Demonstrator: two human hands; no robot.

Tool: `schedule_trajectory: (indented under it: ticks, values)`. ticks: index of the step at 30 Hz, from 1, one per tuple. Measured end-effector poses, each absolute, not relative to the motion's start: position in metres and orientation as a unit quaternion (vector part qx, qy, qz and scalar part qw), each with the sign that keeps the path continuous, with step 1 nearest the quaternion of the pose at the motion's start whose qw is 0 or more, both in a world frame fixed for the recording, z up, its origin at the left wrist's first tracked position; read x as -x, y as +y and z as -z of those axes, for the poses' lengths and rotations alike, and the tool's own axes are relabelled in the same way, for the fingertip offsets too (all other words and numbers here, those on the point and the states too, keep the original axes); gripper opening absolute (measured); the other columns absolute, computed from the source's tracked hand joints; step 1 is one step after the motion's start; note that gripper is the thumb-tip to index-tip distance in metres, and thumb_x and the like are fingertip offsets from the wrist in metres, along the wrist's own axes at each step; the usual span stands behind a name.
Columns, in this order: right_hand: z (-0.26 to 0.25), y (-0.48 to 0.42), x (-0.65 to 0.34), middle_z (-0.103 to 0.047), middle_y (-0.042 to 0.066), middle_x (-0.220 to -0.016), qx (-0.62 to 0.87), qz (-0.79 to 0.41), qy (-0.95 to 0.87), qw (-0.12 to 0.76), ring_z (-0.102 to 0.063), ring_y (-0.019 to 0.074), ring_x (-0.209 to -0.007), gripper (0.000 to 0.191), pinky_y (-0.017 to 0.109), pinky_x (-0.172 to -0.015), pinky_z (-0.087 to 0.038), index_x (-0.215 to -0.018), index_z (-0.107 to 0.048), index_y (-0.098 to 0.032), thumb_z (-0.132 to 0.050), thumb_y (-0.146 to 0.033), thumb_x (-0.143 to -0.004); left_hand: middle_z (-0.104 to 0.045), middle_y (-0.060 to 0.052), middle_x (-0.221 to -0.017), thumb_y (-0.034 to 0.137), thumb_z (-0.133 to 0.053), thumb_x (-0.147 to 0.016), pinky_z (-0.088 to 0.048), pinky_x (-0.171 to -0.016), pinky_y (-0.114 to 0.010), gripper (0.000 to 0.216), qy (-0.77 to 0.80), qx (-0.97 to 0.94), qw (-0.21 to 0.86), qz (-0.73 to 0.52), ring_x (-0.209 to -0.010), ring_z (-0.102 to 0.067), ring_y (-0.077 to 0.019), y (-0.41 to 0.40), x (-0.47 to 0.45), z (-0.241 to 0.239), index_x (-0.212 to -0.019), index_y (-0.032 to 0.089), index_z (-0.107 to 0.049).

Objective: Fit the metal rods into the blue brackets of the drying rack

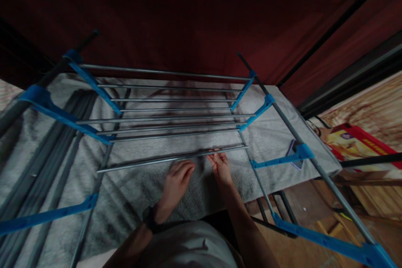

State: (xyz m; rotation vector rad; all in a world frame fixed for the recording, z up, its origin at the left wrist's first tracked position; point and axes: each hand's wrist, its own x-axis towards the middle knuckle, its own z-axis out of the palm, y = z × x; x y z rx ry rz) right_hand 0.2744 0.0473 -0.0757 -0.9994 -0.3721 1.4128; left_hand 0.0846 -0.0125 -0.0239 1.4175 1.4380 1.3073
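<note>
Rack [176,118] spans the view: blue brackets [278,161] on both sides, rungs stacked toward 12 o'clock. The rod [157,161] lies crosswise at 12 o'clock of the person's body, nearer than the rungs, one end at 9 and the other, slightly farther out, at 3. Both ends overlap the rack's inner side poles in view; contact unclear.

Right hand [221,166] is at 1 o'clock of the person: its grip pinches the rod right of middle, thumb and fingertips. Left hand [178,178], at 11, is curled just beside the rod; blurred, so can't tell if its grip is pressed together or touching.

Handling, as a judgement: two grips wider apart would likely steady the rod better, since a one-sided pinch lets the far end swing. Best kept level, light fingers, both ends watched so the brackets don't get knocked.

Surface: bench [309,140] under rumpled grey cloth [125,201]; loose poles [40,163] at 9–10, purple-edged item [297,164] at 2, partly behind a bracket.

Room: dim; dark red curtain [188,16] across 12, red-yellow box [361,142] at 2–3.
</note>
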Motion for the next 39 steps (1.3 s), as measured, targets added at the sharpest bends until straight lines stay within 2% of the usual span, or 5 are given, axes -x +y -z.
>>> schedule_trajectory:
  ticks: [4,8,15,28,39]
  values:
    - [0.073,0.046,-0.275,-0.083,0.001,-0.103,0.427,-0.625,-0.169,0.631,-0.08,0.0227,-0.099,0.043,0.046,-0.101,-0.069,-0.098,-0.076,-0.03,-0.104,-0.046,-0.07,-0.085,-0.013,-0.124,0.027,-0.062,-0.107,-0.051,-0.114,-0.052,0.027,0.544,-0.714,0.184,-0.4,-0.12,-0.075,-0.0351,-0.007,-0.078,0.019,-0.122,0.029,-0.084]
    - [0.075,0.046,-0.276,-0.083,0.0,-0.1,0.431,-0.63,-0.171,0.623,-0.079,0.023,-0.099,0.043,0.046,-0.104,-0.068,-0.1,-0.077,-0.031,-0.103,-0.047,-0.07,-0.084,-0.018,-0.129,0.015,-0.053,-0.104,-0.052,-0.113,-0.053,0.043,0.542,-0.776,0.104,-0.305,-0.118,-0.076,-0.0363,0.002,-0.066,0.029,-0.136,0.024,-0.081]
    - [0.075,0.044,-0.276,-0.082,0.0,-0.101,0.426,-0.63,-0.187,0.622,-0.079,0.021,-0.099,0.031,0.043,-0.104,-0.067,-0.105,-0.076,-0.03,-0.095,-0.041,-0.082,-0.086,-0.017,-0.114,0.014,-0.053,-0.101,-0.056,-0.098,-0.048,0.043,0.553,-0.773,0.09,-0.297,-0.102,-0.078,-0.0353,0.009,-0.048,0.044,-0.128,0.025,-0.085]
    - [0.054,0.062,-0.326,-0.084,0.004,-0.11,0.488,-0.536,-0.164,0.669,-0.081,0.0213,-0.11,0.016,0.038,-0.103,-0.067,-0.106,-0.072,-0.03,-0.077,-0.042,-0.095,-0.086,-0.014,-0.108,0.029,-0.058,-0.105,-0.054,-0.095,-0.048,0.034,0.558,-0.739,0.112,-0.362,-0.098,-0.078,-0.0365,0.008,-0.035,0.056,-0.121,0.029,-0.087]
    - [0.052,0.076,-0.361,-0.084,0.001,-0.1,0.462,-0.506,-0.105,0.721,-0.083,0.018,-0.101,0.017,0.035,-0.097,-0.069,-0.101,-0.073,-0.026,-0.085,-0.037,-0.095,-0.087,-0.011,-0.106,0.031,-0.044,-0.113,-0.063,-0.093,-0.045,0.041,0.551,-0.791,0.043,-0.261,-0.098,-0.081,-0.0306,0.006,-0.029,0.04,-0.127,0.025,-0.083]
